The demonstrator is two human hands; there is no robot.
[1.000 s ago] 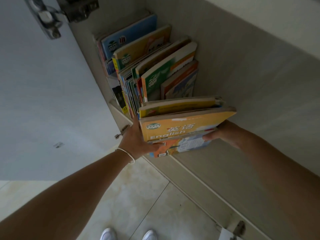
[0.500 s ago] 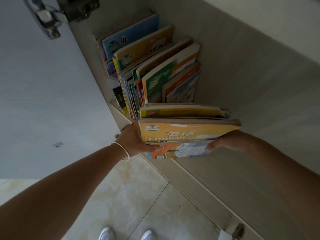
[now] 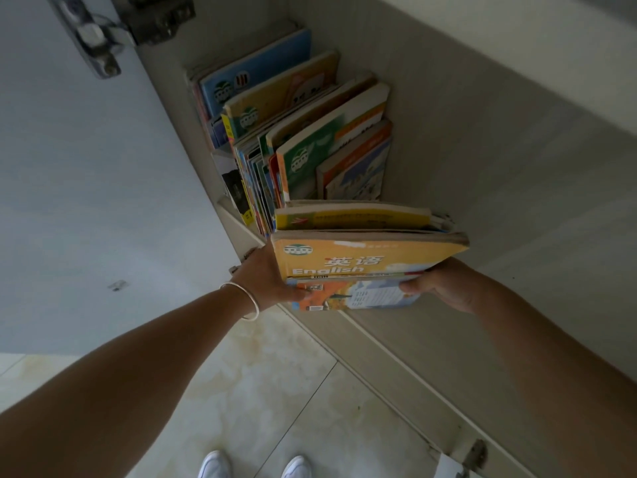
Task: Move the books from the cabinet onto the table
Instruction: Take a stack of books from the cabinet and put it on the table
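I grip the stack of books [image 3: 365, 257] between both hands [image 3: 272, 277], long axis crosswise, right hand [image 3: 444, 284] opposite, mid-frame.

- Paper books [image 3: 368, 260] with glossy printed covers, edges worn and a little frayed.
- Cabinet [image 3: 482, 160] in pale matt board with faint wood-grain look.
- Cabinet door [image 3: 86, 201] smooth and matt, light grey.
- Hinge [image 3: 100, 43] of dull metal.
- Floor tiles [image 3: 262, 381] polished, stone-like, slightly shiny.
- Thin bracelet [image 3: 246, 300] of shiny metal.
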